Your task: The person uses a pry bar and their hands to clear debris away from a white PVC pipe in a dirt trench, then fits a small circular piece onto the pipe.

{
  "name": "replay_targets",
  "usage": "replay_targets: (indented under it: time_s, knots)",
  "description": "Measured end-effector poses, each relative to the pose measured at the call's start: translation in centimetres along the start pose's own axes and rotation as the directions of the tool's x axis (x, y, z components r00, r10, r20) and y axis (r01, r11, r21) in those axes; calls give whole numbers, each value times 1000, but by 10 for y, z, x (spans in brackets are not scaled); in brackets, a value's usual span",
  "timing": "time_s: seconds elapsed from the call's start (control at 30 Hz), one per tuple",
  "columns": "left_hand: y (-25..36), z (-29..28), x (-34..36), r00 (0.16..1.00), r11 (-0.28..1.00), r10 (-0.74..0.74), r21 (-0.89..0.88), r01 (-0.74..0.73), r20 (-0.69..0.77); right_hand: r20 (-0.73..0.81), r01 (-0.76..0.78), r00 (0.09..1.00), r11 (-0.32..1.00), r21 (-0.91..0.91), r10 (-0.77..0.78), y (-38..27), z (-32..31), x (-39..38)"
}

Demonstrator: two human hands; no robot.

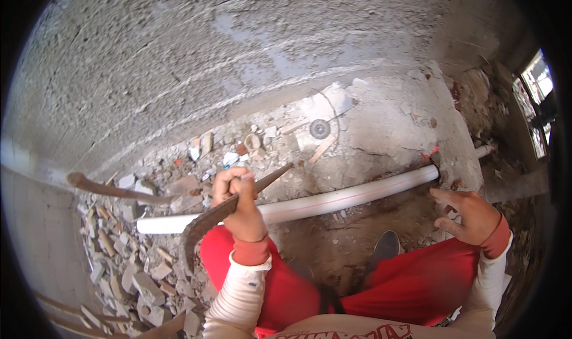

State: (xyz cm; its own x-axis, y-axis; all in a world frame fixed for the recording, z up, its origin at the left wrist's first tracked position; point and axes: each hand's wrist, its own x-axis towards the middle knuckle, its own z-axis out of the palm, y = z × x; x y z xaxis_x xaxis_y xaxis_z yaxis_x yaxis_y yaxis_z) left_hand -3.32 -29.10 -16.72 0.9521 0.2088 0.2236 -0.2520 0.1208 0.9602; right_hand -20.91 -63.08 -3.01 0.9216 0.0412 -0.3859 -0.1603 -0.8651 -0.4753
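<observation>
My left hand (241,202) is closed around a rusty, curved metal bar (205,223) that resembles a pick head. One end tapers to a point beyond my fingers; the other bends down toward the rubble. Beneath it a long white plastic pipe (333,201) with a thin red line lies in a shallow dirt trench, partly hidden by the hand and bar. At the pipe's right end, near a dark hole in the concrete, hovers my right hand (468,215). Its fingers are apart and nothing is in them.
A rough plastered wall (196,59) rises ahead. Broken rubble (143,285) heaps at left, with a wooden handle (119,190) above it. A round dark disc (320,128) lies on the concrete. A concrete ledge (456,130) stands right of the pipe. My shoe (387,245) is in the trench.
</observation>
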Motion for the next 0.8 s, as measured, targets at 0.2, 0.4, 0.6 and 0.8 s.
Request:
replay_targets:
  time_s: [0.2, 0.4, 0.6, 0.8]
  knots:
    - [1, 8, -5, 999, 999, -41, -25, 41, -4, -6, 3, 1000, 1000, 13, -2, 9, 3, -1]
    - [0, 9, -5, 999, 999, -41, 12, 41, -7, -22, 21, 1000, 1000, -8, -21, 13, 3, 0]
    - [1, 8, -5, 999, 999, -34, 27, 34, 7, -8, 24, 1000, 998, -54, -24, 12, 1, -1]
    - [0, 3, -3, 1000, 999, -29, 37, 29, 8, -1, -28, 1000, 999, -40, 28, 3, 0, 0]
